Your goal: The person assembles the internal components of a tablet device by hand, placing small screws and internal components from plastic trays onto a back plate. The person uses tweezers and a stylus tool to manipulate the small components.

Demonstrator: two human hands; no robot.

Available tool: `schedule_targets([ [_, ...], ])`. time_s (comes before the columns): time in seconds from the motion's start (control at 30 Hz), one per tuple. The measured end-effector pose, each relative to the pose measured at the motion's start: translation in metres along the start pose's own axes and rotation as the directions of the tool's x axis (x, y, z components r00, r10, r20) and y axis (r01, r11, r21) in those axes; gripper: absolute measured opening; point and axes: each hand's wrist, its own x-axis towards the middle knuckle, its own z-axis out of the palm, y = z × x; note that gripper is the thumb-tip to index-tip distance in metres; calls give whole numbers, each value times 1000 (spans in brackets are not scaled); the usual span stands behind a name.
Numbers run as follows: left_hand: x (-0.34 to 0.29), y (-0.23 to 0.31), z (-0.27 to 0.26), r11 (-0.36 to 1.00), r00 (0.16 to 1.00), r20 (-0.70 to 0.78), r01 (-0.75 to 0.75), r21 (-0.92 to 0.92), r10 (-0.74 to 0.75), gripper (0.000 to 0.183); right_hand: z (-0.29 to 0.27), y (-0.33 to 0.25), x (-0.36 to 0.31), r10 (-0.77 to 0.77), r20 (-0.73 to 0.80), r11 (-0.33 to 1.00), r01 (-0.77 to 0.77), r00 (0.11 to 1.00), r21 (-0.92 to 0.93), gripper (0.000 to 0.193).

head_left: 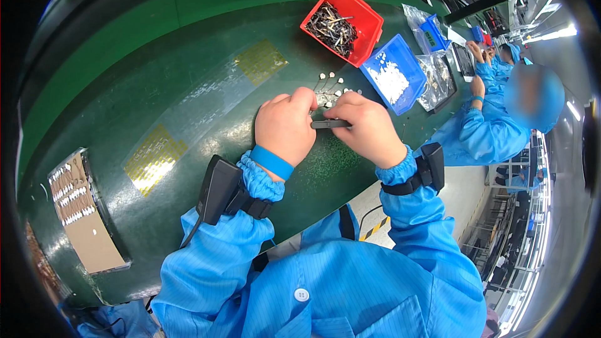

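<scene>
Over the green work table, my left hand (285, 126) and my right hand (366, 128) meet with their fingertips close together. A slim dark-grey bar-like tool (327, 124) runs between them, its right end in the closed fingers of my right hand. The tool's left end reaches my left hand, whose thumb and fingers are pinched; what they hold is too small and hidden to name. Just beyond my fingertips lie several small round white parts (332, 76), some with thin dark leads. A blue band circles my left wrist.
Behind my hands stand a red bin (369, 30) of dark slender pieces and a blue bin (410, 95) of small white pieces. Clear bags (436, 78) lie to its right. A cardboard sheet (94, 241) with rows of wired parts lies far left. Co-workers sit at right.
</scene>
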Motion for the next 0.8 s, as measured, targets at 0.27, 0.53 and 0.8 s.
schedule_targets([
  [0.27,0,-6,3,1000,1000,-12,-22,-1,22,15,8,8,1,-4,82,1000,3,997,6,13],
  [0.53,1,-2,-1,999,999,18,29,-24,-29,21,-4,5,4,41,45,997,-44,998,60,12],
  [0.8,0,12,2,815,980,138,194,-546,-140,16,-31,-5,2,513,112,549,-426,851,720,13],
])
